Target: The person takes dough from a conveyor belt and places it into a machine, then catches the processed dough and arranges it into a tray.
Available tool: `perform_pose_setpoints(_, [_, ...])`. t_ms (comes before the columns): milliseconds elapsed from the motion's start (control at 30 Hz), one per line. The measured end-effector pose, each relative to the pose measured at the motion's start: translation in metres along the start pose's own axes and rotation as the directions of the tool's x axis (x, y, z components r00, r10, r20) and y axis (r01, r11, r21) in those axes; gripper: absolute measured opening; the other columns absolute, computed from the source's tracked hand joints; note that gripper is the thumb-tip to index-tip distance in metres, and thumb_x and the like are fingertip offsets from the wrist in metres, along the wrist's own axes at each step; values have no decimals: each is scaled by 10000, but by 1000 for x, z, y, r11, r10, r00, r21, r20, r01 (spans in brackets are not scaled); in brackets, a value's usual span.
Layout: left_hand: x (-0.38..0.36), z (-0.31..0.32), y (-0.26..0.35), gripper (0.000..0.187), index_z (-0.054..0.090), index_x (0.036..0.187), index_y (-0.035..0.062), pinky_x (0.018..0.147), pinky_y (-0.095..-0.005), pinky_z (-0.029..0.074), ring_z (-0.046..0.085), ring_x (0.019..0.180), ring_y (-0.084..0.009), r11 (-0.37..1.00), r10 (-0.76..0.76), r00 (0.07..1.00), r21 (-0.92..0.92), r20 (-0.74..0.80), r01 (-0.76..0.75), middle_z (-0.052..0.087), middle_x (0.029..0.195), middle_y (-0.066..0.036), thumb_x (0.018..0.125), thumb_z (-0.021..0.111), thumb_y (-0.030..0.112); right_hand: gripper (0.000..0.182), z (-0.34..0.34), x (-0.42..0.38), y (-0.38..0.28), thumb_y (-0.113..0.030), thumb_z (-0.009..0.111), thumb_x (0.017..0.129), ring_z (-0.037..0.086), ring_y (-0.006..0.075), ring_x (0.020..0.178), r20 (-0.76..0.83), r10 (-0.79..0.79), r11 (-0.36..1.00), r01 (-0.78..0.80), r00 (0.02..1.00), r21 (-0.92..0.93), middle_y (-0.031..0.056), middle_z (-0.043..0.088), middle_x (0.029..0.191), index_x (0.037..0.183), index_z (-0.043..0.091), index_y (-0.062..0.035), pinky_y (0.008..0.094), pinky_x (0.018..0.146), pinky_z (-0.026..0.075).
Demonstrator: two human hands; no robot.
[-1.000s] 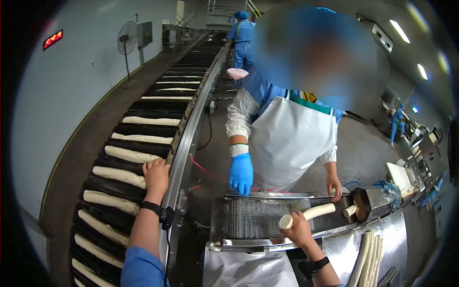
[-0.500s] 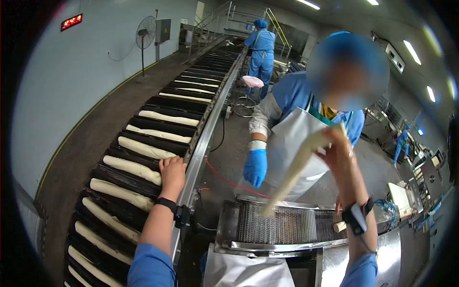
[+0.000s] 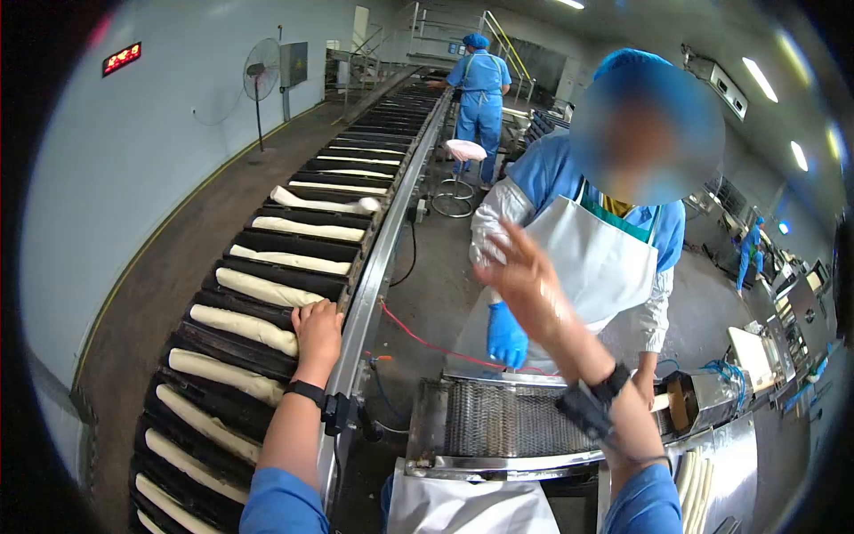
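My left hand (image 3: 318,334) lies over the right-hand ends of the black trays, fingers together and bent onto the end of a pale dough strip (image 3: 267,288). Another dough strip (image 3: 245,327) ends right beside its fingertips. In mid-air in front of the co-worker, my right hand (image 3: 527,278) is open, its fingers apart and nothing in them. Farther up the tray line, a slightly bent dough strip (image 3: 320,204) lies across a trough, its right end blurred.
The metal rail (image 3: 378,258) borders the tray line. A mesh conveyor (image 3: 507,418) stands in front of me, with a co-worker (image 3: 596,258) behind it. Several dough strips (image 3: 694,489) lie on the steel table at right. Another worker (image 3: 480,89) stands farther up the line.
My right hand has let go of the dough strip and moved left, its fingers spreading. A strip now lies in a farther trough. My left hand stays at the tray ends.
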State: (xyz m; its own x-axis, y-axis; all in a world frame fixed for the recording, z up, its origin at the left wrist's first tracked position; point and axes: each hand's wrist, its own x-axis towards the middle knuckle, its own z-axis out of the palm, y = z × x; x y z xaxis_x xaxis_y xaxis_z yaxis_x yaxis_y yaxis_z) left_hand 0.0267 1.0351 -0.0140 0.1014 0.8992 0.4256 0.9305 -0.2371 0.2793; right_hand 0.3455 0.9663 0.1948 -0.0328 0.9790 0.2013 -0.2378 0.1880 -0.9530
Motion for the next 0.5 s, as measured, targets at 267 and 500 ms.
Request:
perform_pose_setpoints(267, [4, 4, -5, 262, 704, 1152, 65, 1106, -498, 316, 538, 1231, -287, 1000, 15, 1000, 23, 18, -15, 662, 1254, -90, 960, 633, 230, 586, -139, -238, 84, -16, 733, 788, 582, 263, 1276, -388, 272, 665, -464, 880, -586, 164, 619, 1356, 1355, 585, -19, 381, 1031, 488])
perform_pose_setpoints(500, [7, 1, -1, 283, 693, 1179, 52, 1138, -491, 295, 530, 1253, -285, 998, -42, 998, 45, 44, 40, 655, 1273, -89, 957, 628, 216, 455, -197, -346, 81, 25, 674, 709, 566, 392, 1113, -312, -172, -6, -318, 934, -948, 180, 607, 1183, 1157, 636, -46, 480, 994, 471])
